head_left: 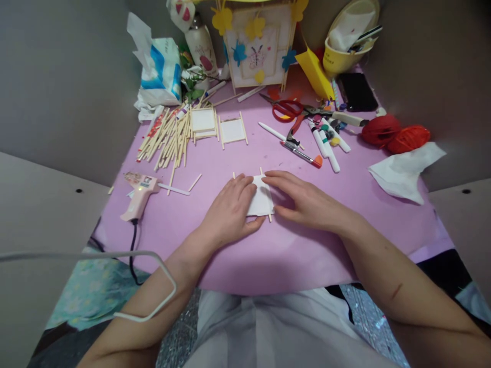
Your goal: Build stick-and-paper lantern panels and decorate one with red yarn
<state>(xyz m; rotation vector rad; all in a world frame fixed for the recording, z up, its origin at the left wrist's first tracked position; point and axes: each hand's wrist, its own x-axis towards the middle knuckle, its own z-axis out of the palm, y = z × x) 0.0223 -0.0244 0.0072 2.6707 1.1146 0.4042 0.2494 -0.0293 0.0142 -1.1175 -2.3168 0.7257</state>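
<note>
Currently, a small square white panel (pixel 262 199) edged with thin pale wooden sticks is lying flat on the lilac tabletop (pixel 172 222), beneath and between the two bare hands. The left hand (pixel 233 207) is spreading over its left part, hiding that edge except for a stick tip showing past the fingers. The right hand (pixel 305 199) is curving along the opposite edge, its fingertips meeting the stick there. Neither hand is clenching; the fingers are resting loosely extended, and I cannot tell whether either hand is pinching the panel.

Beyond the left hand, a white panel in a stick frame (pixel 232 130) is lying beside a similar framed panel (pixel 203 122), near a heap of loose pale sticks (pixel 169 138) overlapping too much to count. Left of that hand, a pale pink glue gun (pixel 140 198) is resting, its black cord (pixel 133 245) trailing over the table edge. A bent whitish rod (pixel 166 273) is crossing the view over the left forearm, cut off at the left border.

Beyond the right hand, red-handled scissors (pixel 286 110) are lying among markers and tools that are hard to separate. Farthest away, a white box with yellow and blue butterflies (pixel 257 56) is standing, its top cut off.
</note>
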